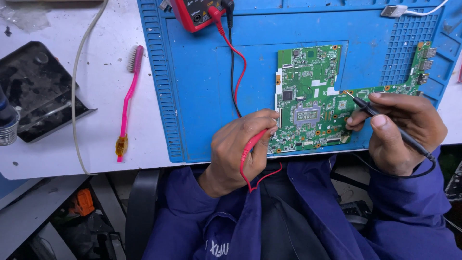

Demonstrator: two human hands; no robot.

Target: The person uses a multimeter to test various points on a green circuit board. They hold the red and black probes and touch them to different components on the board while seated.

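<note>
While each hand [238, 147] [402, 130] pinches a probe, the green L-shaped circuit board [313, 96] seemingly lies flat, component-studded.

A small yellow label [199, 4] is seen on the red meter [195, 14] at the far edge of the blue mat [192, 96]. No packages, signs or screens are shown.

Left hand [240, 149] grips red probe [253, 144], right hand [402, 130] black probe [380, 118], on circuit board [308, 86].
</note>
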